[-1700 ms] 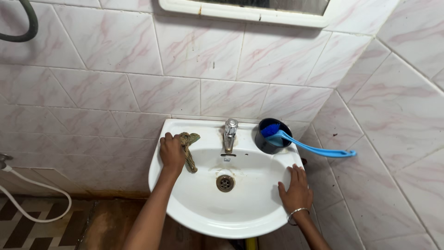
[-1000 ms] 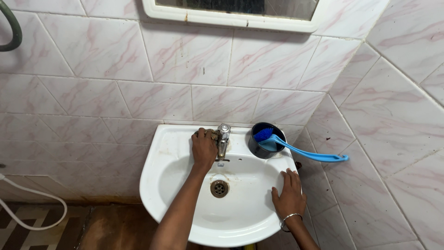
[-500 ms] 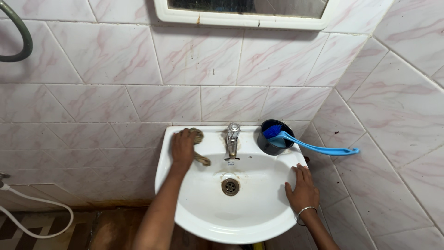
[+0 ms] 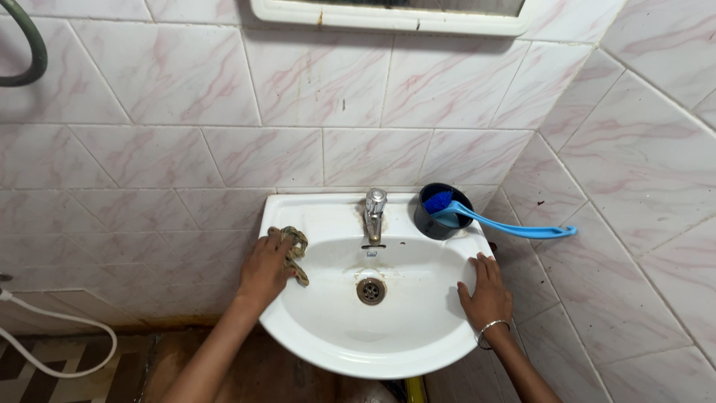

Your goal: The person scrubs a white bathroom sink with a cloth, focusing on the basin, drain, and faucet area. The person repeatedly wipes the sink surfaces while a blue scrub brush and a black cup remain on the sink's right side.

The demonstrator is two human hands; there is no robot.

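Your left hand point(image 4: 265, 269) is pressed down on the left rim of the white ceramic wall-mounted basin point(image 4: 373, 339), fingers curled over a crumpled, olive-brown rag point(image 4: 294, 250) that it has bunched under the palm. A twisted tail of the cloth hangs over the inner edge towards the bowl. Your right hand point(image 4: 486, 295) lies flat and spread on the right rim, holding nothing, only bracing; a thin silver bangle point(image 4: 491, 328) sits on that wrist.

By the look of it, you are in the wiping step, working the left shoulder of the basin with the rag. The chrome tap point(image 4: 374, 213) stands at the back centre, with brownish staining around its base and more around the round metal drain point(image 4: 371, 290) below it. Those marks look untouched, so I judge the job to be only part done.

The next move calls for firm pressure, with the cloth flat under your fingers rather than balled up. Sweep along the rim and down into the bowl towards the drain. Keep the right hand planted where it is so that the basin does not rock.

Mind the back right corner: a dark round cup point(image 4: 440, 213) sits there, close beside the tap, with a light-blue plastic long-handled brush point(image 4: 514, 227) leaning out of it, the handle jutting past the basin edge towards the pink-veined wall tiles point(image 4: 186, 153). A wide swing of the rag could knock it.
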